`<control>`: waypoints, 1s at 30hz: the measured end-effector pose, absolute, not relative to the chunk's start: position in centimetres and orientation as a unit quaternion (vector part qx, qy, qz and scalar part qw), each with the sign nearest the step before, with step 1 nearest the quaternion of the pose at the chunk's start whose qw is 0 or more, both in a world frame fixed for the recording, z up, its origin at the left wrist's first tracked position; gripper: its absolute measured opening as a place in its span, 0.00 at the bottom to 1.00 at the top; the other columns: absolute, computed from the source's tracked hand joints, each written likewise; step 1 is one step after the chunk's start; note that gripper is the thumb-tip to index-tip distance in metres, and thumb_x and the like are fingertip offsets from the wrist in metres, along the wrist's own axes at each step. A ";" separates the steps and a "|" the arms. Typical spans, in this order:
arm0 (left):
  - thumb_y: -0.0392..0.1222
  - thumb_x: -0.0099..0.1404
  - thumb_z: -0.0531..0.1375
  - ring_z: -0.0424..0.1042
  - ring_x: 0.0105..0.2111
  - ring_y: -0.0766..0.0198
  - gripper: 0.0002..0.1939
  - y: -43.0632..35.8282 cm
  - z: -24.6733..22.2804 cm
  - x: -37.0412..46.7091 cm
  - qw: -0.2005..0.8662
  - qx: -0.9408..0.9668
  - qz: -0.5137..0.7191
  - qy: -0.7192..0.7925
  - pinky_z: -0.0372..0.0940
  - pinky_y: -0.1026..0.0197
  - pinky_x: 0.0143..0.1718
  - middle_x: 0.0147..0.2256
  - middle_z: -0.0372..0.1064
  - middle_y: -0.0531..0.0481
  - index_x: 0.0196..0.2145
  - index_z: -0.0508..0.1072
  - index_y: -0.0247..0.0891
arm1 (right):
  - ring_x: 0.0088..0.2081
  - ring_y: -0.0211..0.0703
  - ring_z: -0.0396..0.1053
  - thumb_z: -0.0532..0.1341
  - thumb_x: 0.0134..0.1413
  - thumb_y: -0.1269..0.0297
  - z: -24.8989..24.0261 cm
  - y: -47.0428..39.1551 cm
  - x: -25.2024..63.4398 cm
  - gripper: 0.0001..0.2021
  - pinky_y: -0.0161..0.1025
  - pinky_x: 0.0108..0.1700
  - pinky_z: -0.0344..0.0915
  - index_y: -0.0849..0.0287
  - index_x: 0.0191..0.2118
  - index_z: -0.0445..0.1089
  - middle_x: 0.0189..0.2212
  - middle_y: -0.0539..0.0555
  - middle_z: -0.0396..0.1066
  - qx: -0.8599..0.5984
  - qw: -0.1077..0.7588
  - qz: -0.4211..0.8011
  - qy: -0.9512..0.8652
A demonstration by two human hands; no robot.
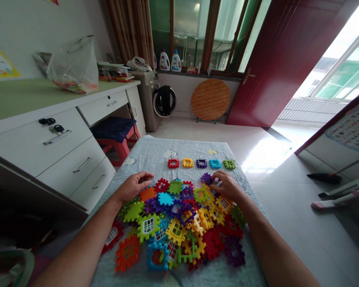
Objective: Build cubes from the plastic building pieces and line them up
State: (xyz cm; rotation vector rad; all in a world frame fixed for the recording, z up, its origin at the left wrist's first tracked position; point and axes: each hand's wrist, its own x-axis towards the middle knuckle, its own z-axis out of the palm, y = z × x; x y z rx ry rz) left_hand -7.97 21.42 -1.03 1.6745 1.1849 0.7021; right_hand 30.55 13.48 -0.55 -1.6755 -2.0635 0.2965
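A heap of colourful plastic interlocking building blocks covers the near half of a cloth-covered table. They are flat squares with notched edges, several with window grids. My left hand hovers at the heap's far left edge, near an orange block and a red one. Its fingers are stretched out, and it holds nothing. At the far right of the heap, my right hand has its fingers curled and its fingertips on a purple block. Beyond the heap lies a row of blocks: red, yellow, purple, blue and green.
The table wears a pale blue cloth. White drawers and a stool stand at left. A washing machine, a round wooden tabletop and a red door are beyond. Another person's leg shows at right.
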 end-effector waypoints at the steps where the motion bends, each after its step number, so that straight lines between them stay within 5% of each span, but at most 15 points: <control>1: 0.55 0.54 0.62 0.72 0.42 0.55 0.23 21.4 -0.8 -8.1 0.481 0.672 0.294 0.481 0.66 0.55 0.46 0.40 0.74 0.46 0.42 0.74 0.37 | 0.39 0.44 0.66 0.62 0.49 0.61 -0.5 13.4 30.5 0.07 0.41 0.44 0.61 0.56 0.34 0.70 0.35 0.52 0.69 -0.610 0.234 0.103 -0.750; 17: 0.54 0.55 0.63 0.72 0.37 0.60 0.23 21.5 -0.8 -8.4 0.521 0.640 0.307 0.474 0.66 0.58 0.42 0.38 0.73 0.47 0.43 0.73 0.36 | 0.27 0.41 0.66 0.51 0.57 0.54 -1.1 13.9 31.6 0.13 0.38 0.33 0.63 0.56 0.32 0.66 0.24 0.49 0.66 -0.678 0.345 0.166 -0.628; 21: 0.53 0.56 0.62 0.71 0.36 0.61 0.21 21.5 -0.8 -8.5 0.525 0.640 0.302 0.472 0.65 0.59 0.42 0.38 0.73 0.49 0.43 0.73 0.37 | 0.42 0.46 0.67 0.61 0.49 0.57 -1.6 13.8 31.6 0.17 0.44 0.46 0.63 0.56 0.46 0.67 0.40 0.55 0.70 -0.643 0.288 0.121 -0.699; 24: 0.53 0.57 0.62 0.71 0.36 0.61 0.21 21.5 -0.8 -8.5 0.533 0.637 0.295 0.472 0.65 0.59 0.42 0.37 0.73 0.49 0.44 0.72 0.38 | 0.49 0.49 0.65 0.61 0.51 0.60 -1.8 13.9 31.4 0.15 0.47 0.53 0.58 0.57 0.45 0.69 0.47 0.57 0.69 -0.608 0.261 0.103 -0.743; 30: 0.53 0.55 0.62 0.71 0.40 0.59 0.20 21.6 -1.0 -8.4 0.500 0.660 0.295 0.478 0.65 0.59 0.44 0.40 0.73 0.48 0.42 0.73 0.38 | 0.35 0.43 0.68 0.54 0.56 0.61 -1.2 14.0 31.1 0.10 0.39 0.40 0.63 0.58 0.37 0.71 0.32 0.53 0.72 -0.632 0.329 0.092 -0.696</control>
